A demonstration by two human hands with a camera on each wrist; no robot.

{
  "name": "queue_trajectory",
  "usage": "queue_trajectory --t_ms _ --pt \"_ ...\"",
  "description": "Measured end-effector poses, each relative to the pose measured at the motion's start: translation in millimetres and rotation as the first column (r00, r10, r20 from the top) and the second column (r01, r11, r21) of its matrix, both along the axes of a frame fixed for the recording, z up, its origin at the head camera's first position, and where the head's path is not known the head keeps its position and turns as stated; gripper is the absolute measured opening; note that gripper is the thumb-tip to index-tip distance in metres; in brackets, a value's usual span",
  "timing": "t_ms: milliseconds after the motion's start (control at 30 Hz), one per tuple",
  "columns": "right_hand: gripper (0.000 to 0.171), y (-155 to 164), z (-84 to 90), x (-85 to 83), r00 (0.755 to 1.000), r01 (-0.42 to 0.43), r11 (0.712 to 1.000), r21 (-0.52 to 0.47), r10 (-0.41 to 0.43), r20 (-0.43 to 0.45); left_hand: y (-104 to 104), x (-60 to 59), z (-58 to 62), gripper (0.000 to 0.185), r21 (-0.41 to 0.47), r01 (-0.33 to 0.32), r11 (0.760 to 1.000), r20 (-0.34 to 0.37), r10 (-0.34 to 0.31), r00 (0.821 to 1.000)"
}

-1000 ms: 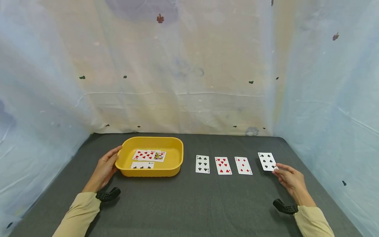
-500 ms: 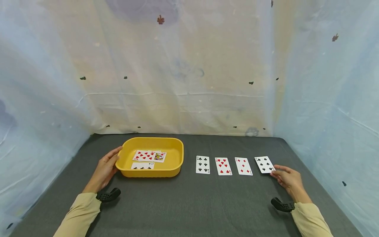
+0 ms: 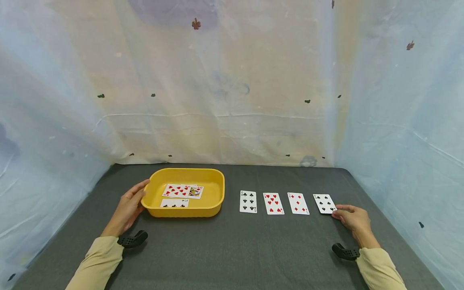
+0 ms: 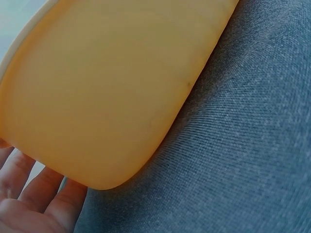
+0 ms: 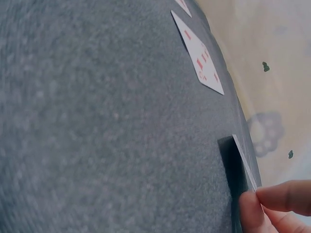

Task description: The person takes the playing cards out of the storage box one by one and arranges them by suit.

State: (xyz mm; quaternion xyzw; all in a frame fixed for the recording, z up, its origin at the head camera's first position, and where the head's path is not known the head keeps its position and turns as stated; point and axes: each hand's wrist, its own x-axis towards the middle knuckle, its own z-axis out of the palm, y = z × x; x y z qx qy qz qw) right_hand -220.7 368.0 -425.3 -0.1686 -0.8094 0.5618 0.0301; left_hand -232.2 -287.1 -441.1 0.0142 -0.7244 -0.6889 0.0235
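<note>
While the left hand [image 3: 127, 208] rests flat against the yellow tray [image 3: 216, 189], the right hand [image 3: 351, 218] pinches the spades card [image 3: 324, 203].

six of clubs [image 3: 248, 201] | seven of hearts [image 3: 273, 203] | five of diamonds [image 3: 298, 203] | grey mat [image 3: 232, 245]

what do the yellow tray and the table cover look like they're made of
The yellow tray looks like moulded plastic: one smooth, matte piece with rounded corners and a rolled rim. The table cover looks like dark grey woven or felt-like fabric; the left wrist view shows fine diagonal fibre texture, without shine.
</note>
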Motion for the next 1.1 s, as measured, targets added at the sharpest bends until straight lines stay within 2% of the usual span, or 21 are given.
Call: queue_trajectory --t_ms 300,467,667,1100 --pt "0.041 2 -3.5 -1.3 1.0 0.003 0.984 0.178 -0.001 -0.015 0 0.4 1.6 0.056 0.003 -0.004 1.0 0.008 0.004 1.0" --pt "0.042 3 -3.8 -1.0 1.0 0.023 0.977 0.212 -0.021 -0.012 0 0.6 1.4 0.056 0.005 0.005 1.0 0.004 -0.005 1.0" --pt "0.042 4 -2.1 0.9 0.999 0.041 0.984 0.173 -0.042 0.001 -1 1.0 2.0 0.057 0.007 0.015 1.0 0.0 -0.015 1.0" --pt "0.04 2 6.4 -0.6 1.0 0.026 0.999 0.024 -0.026 0.0 -1 1.9 3.1 0.057 0.01 0.031 0.999 -0.001 -0.031 1.0"
